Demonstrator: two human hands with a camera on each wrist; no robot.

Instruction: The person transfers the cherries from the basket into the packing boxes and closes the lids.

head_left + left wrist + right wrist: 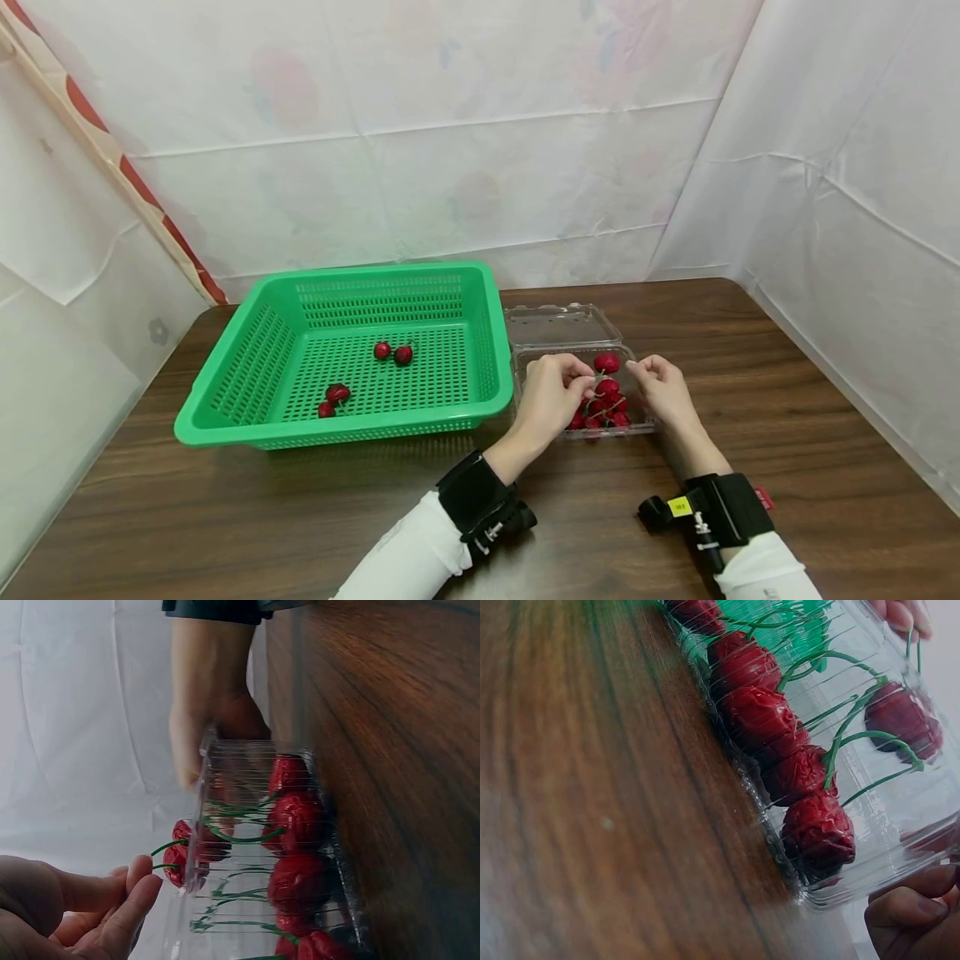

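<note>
The head view is bright, wrist views dimmer.

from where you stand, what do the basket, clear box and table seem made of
Green basket: probably plastic, satin, with moulded-looking slots. Clear box: likely thin glossy plastic, see-through with bright glints. Table: brown-grained wood or laminate, can't tell which.

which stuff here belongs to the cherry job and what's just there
In the job:
cherries
clear container
green basket, also holding cherries
left hand, pinching stems
right hand, at the container's rim

Just there:
wooden table
white cloth behind
wrist straps
</note>
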